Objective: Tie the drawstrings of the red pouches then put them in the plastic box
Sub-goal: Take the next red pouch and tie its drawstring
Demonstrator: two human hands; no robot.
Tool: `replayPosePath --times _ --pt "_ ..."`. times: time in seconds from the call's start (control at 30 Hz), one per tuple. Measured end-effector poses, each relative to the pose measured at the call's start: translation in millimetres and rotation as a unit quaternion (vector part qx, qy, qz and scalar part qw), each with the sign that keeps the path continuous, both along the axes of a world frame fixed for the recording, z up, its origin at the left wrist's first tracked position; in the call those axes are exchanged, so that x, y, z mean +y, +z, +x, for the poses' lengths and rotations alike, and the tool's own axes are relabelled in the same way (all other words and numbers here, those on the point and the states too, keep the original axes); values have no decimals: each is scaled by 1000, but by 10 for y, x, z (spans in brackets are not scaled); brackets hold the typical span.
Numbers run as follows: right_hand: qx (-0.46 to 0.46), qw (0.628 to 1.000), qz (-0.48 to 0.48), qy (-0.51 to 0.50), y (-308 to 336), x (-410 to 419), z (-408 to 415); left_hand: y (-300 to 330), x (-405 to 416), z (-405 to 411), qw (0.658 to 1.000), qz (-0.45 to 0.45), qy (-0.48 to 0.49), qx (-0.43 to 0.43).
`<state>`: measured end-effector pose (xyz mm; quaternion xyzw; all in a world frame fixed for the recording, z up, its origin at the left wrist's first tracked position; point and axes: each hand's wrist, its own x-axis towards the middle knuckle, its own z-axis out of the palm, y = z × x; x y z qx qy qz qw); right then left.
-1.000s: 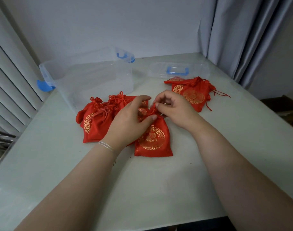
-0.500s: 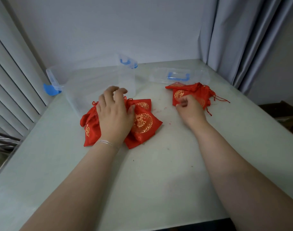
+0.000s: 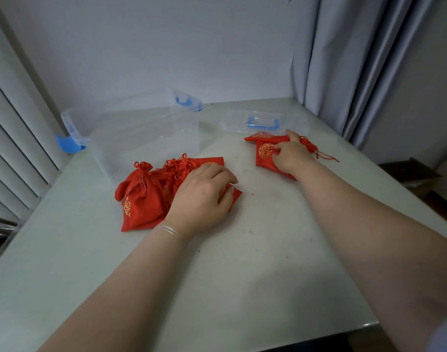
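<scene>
Two heaps of red pouches lie on the pale counter [image 3: 255, 262] in the head view, the only view there is. The tied heap [image 3: 146, 196] sits at about nine o'clock from the counter's middle, its bunched necks and knotted cords pointing toward the plastic box [image 3: 141, 133], which stands open just beyond it at eleven o'clock. The left hand [image 3: 202, 199] lies flat on this heap, fingers spread and loosely curled, pressing rather than pinching; it grasps nothing that I can see. At one o'clock the untied heap [image 3: 264, 151] lies just in front of the box lid [image 3: 263, 121]. The right hand [image 3: 291, 156] rests on it with the grip closing, fingers curled into the cloth of the top pouch, loose drawstrings [image 3: 324, 156] trailing out toward three o'clock.

The pouches look light, soft and limp, probably satin and so a little slippery; one will likely sag if lifted by a corner. The better hold is judged to be the gathered neck or the cord ends, with the other hand steadying the body. The box holds no pouch yet.
</scene>
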<state>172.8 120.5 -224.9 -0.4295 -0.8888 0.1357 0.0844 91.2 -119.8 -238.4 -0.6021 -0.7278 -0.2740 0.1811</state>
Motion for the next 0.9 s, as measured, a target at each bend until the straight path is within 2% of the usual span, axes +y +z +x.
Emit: replayPosePath --times 0.1,0.23,0.33,0.47,0.53,0.6,0.67,0.77,0.83,0.9 --pt "19 999 23 33 27 62 -32 2 3 -24 1000 -2 7 -9" --pt "158 979 117 50 196 -131 13 -12 10 -55 999 14 34 -34" --pt "236 948 179 116 444 -459 92 4 -2 -42 993 55 55 -86" --pt "191 952 112 213 737 -894 268 90 -40 16 975 154 69 -147" --pt "137 956 73 248 851 -1087 378 122 -63 71 975 160 72 -135" --pt "92 956 38 274 889 -1226 433 147 -75 141 973 127 38 -190" --pt "123 945 -7 304 828 -1297 428 160 -63 218 949 86 -17 -303" --pt "253 921 -58 291 690 -1276 375 195 -50 257 901 93 -54 -420" --pt "245 926 -130 258 609 -1215 365 228 -64 255 845 131 -69 -514" --pt "227 909 -257 236 481 -1167 373 254 -67 247 807 141 -67 -570"
